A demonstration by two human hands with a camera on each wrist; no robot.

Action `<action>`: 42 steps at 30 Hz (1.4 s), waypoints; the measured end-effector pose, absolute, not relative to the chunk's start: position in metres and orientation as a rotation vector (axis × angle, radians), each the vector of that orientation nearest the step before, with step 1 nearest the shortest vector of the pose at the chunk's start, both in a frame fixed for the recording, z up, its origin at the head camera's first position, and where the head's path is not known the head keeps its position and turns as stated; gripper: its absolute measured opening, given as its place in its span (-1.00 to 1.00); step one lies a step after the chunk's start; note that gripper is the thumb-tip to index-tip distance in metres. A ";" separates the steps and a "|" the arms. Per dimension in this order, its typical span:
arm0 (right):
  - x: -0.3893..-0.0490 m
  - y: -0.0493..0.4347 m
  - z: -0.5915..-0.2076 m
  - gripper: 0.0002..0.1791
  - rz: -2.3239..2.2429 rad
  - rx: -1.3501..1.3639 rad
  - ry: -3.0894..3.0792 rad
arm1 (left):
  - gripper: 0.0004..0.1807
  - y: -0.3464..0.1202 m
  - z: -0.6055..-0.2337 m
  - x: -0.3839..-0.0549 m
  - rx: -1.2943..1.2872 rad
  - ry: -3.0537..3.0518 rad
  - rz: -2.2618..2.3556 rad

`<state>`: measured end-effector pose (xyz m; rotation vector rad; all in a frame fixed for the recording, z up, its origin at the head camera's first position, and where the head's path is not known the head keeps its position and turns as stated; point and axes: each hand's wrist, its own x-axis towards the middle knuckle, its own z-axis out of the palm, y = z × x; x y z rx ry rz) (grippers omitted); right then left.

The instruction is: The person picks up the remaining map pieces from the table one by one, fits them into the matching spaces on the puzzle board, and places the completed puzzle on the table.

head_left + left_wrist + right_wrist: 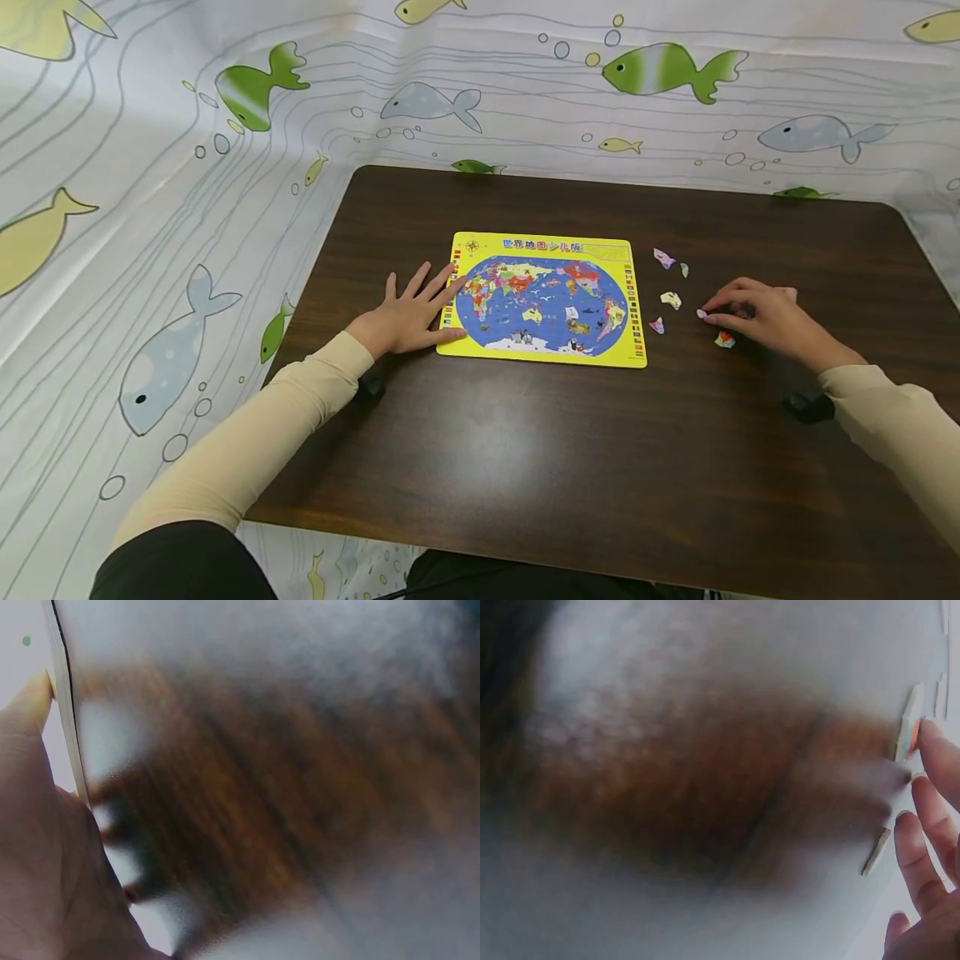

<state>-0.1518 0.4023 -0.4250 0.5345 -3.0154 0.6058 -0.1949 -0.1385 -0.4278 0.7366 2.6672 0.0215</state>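
Note:
A yellow-bordered world map puzzle board (pixel 540 357) lies flat on the table. My left hand (pixel 408 318) rests on its left edge with the fingers spread, and the left wrist view shows the thumb (pixel 30 705) at the board's edge. To the right of the board, my right hand (pixel 772 321) pinches a small pinkish puzzle piece (pixel 701 314) between thumb and forefinger, close to the tabletop. Around it lie loose pieces: a yellow one (pixel 671 300), a pink one (pixel 663 258), a small green one (pixel 684 270), a pinkish-purple one (pixel 657 326) and a red-and-green one (pixel 725 340).
The dark brown table (pixel 525 458) has rounded far corners. A white curtain (pixel 525 75) printed with fish hangs behind it and along the left side. Dark wrist-worn devices sit beneath both wrists. Much of each wrist view is blurred tabletop.

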 end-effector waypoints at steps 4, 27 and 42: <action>-0.153 0.402 -0.427 -0.82 0.602 0.577 -2.975 | -0.03 -0.138 -0.426 -0.194 0.740 2.665 0.029; -0.154 0.398 -0.430 -0.85 0.492 0.637 -2.953 | -0.02 -0.139 -0.426 -0.193 0.733 2.653 0.036; -0.155 0.402 -0.422 -0.75 0.513 0.719 -2.922 | -0.02 -0.139 -0.426 -0.195 0.740 2.660 0.030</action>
